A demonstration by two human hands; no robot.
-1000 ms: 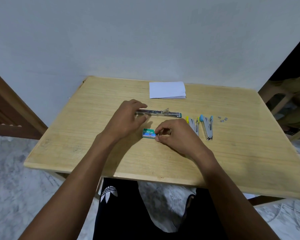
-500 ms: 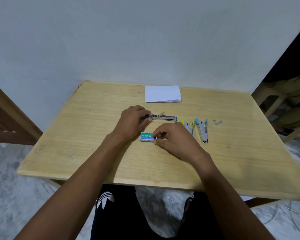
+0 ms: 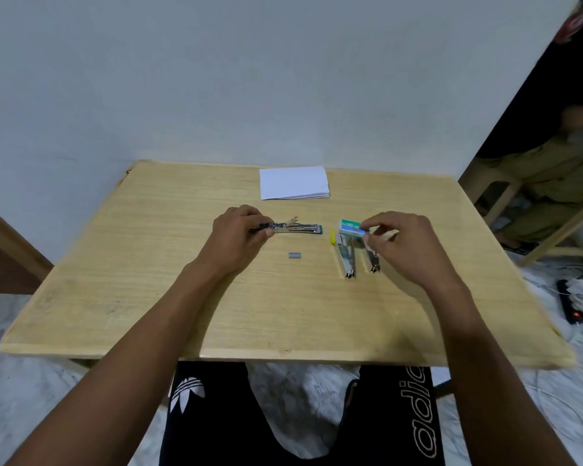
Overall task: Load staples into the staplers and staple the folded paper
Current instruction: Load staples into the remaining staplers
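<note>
The left hand (image 3: pixel 236 237) is pinching the left end of the opened stapler (image 3: pixel 297 228), which is lying flat mid-table (image 3: pixel 182 297). The right hand (image 3: pixel 401 243) is pinching the green staple box (image 3: pixel 350 227) at three o'clock, over the far ends of two more staplers (image 3: pixel 345 255). A staple strip (image 3: pixel 295 255) (small, grey) is lying loose at six o'clock from the opened stapler, and the folded paper (image 3: pixel 293 182) is sitting at twelve.

Soft, even indoor light, faint shadows under the hands (wide-angle bending at the edges), slight blur.
</note>
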